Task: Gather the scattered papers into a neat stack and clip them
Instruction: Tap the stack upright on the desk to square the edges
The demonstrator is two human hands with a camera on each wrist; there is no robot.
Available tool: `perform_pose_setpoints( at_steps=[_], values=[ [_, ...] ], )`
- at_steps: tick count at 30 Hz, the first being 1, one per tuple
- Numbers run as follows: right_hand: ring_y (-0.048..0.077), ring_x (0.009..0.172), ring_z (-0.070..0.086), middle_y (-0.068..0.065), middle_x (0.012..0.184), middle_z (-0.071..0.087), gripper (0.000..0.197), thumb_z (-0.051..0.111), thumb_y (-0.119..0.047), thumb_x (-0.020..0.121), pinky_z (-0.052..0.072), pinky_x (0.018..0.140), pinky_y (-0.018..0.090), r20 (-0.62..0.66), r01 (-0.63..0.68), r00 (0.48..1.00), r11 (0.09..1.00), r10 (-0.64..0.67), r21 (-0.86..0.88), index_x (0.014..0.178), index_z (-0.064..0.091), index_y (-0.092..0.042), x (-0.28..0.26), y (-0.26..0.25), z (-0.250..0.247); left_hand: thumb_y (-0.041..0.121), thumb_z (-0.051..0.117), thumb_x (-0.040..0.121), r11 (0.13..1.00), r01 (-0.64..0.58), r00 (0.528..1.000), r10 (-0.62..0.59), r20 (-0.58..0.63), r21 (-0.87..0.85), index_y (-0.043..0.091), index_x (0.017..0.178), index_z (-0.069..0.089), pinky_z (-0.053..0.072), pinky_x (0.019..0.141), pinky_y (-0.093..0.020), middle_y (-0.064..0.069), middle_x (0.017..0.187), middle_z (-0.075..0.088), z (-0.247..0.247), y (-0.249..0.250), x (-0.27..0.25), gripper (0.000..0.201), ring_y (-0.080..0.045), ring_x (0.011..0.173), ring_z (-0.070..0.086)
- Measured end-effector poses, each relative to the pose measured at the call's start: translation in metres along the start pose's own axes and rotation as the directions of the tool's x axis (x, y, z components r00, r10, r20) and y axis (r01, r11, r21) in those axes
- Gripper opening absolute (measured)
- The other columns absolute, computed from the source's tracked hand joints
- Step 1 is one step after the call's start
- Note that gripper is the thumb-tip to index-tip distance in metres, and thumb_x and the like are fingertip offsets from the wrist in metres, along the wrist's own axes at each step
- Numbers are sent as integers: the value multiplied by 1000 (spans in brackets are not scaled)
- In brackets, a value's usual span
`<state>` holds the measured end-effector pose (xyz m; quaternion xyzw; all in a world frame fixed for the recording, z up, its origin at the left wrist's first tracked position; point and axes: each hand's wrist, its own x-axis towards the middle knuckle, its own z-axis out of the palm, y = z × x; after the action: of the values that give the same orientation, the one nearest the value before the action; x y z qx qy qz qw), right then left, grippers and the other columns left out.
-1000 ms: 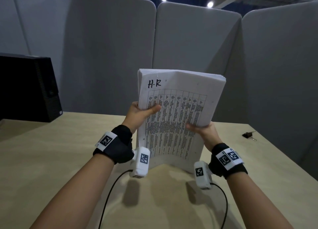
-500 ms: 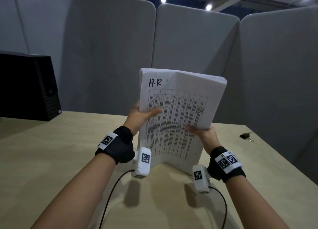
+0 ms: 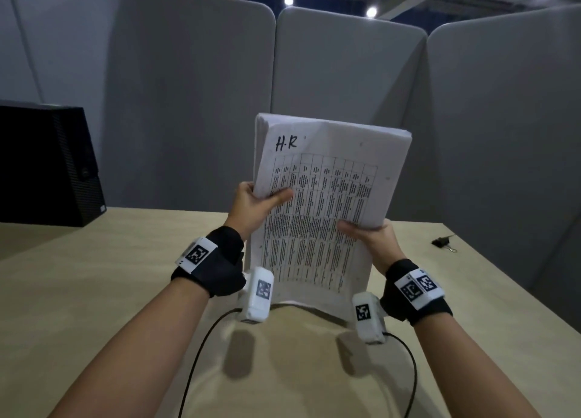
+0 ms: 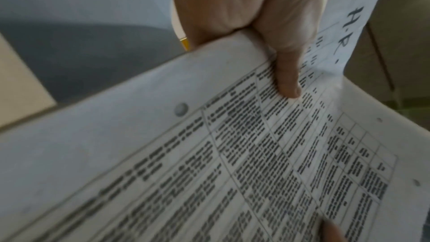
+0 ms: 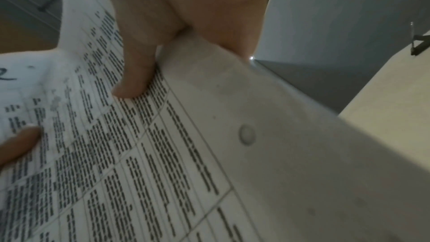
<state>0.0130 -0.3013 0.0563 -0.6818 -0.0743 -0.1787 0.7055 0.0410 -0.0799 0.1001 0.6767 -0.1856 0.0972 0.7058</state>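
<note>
The tabletop (image 3: pixel 94 276) carries the upright paper stack (image 3: pixel 323 216), its bottom edge resting there. The left hand (image 3: pixel 254 207) and right hand (image 3: pixel 371 241) each grasp a side edge. The sheets look light and floppy, prone to sliding; hold both sides firmly. The binder clip (image 3: pixel 443 243) lies well apart.

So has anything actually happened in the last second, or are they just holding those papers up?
Hardly anything. The paper stack stands upright with its bottom edge on the table, as before; at most it shifted a touch. The left hand and right hand grip its two sides as they did, thumbs on the front sheet. The binder clip lies untouched on the table to the right.
</note>
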Motion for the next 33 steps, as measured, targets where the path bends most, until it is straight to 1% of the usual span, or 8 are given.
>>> perform_pose_setpoints(
  at_steps=[4, 12, 17, 22, 25, 28, 30, 33],
  values=[
    [22, 85, 70, 8, 93, 73, 69, 90, -38, 36, 58, 74, 33, 96, -72, 993, 997, 70, 18, 95, 68, -9, -14, -21, -16, 17, 73, 77, 998, 6, 995, -13, 104, 67, 6, 108, 61, 54, 85, -24, -5, 103, 69, 0, 14, 5, 35, -12, 92, 67],
    [29, 112, 59, 19, 112, 66, 64, 85, -36, 49, 37, 106, 41, 43, -411, 908, 906, 417, -105, 97, 66, 2, -53, 8, -49, 7, 64, 84, 940, 340, 901, -333, 278, 26, 1, 118, 56, 55, 81, -35, -12, 105, 68, 25, -33, 0, 36, -20, 83, 67],
    [22, 122, 53, 5, 119, 65, 58, 84, -51, 47, 27, 113, 49, 14, -509, 853, 839, 521, -191, 91, 75, -15, -52, 36, -59, 0, 58, 87, 910, 413, 888, -393, 240, -39, -5, 120, 53, 57, 76, -38, -21, 111, 65, 39, -45, 20, 34, -27, 84, 66],
    [19, 100, 64, 16, 108, 68, 30, 68, -6, 74, 32, 112, 39, 16, -568, 823, 823, 568, -19, 100, 63, 7, -38, 44, -51, 2, 58, 89, 899, 435, 896, -424, 134, -59, -6, 119, 53, 48, 83, -40, -22, 116, 61, 49, -53, 46, 32, -31, 97, 60],
    [18, 99, 62, 17, 113, 65, 32, 69, -7, 75, 29, 114, 35, -14, -652, 758, 757, 652, -41, 102, 60, 8, -29, 59, -54, 6, 61, 88, 912, 410, 908, -409, 93, 15, -1, 112, 56, 50, 85, -40, -14, 104, 65, 51, -73, 49, 26, -30, 94, 63],
    [20, 76, 66, 11, 92, 69, 60, 87, -31, 52, 55, 77, 31, 76, -794, 579, 583, 812, -174, 98, 63, 0, -20, 69, -67, 9, 61, 88, 923, 384, 921, -385, 59, 31, 0, 111, 58, 52, 75, -28, -1, 89, 64, 57, -94, 46, 25, -13, 79, 62],
    [14, 47, 55, 2, 72, 58, 55, 82, -41, 53, 50, 47, 23, 154, -813, 498, 521, 853, -260, 89, 59, -6, -2, 64, -86, 10, 61, 88, 923, 383, 922, -384, 49, 29, 0, 112, 58, 49, 70, -22, 0, 90, 65, 62, -105, 46, 26, -10, 79, 61],
    [19, 65, 58, 6, 82, 61, 37, 67, -44, 76, 52, 58, 28, -83, -757, 628, 582, 774, -297, 91, 58, -11, 47, 60, -131, 8, 61, 88, 924, 381, 923, -382, 57, 16, 2, 108, 61, 53, 68, -19, 0, 91, 67, 68, -114, 48, 21, -8, 79, 64]
  ],
)
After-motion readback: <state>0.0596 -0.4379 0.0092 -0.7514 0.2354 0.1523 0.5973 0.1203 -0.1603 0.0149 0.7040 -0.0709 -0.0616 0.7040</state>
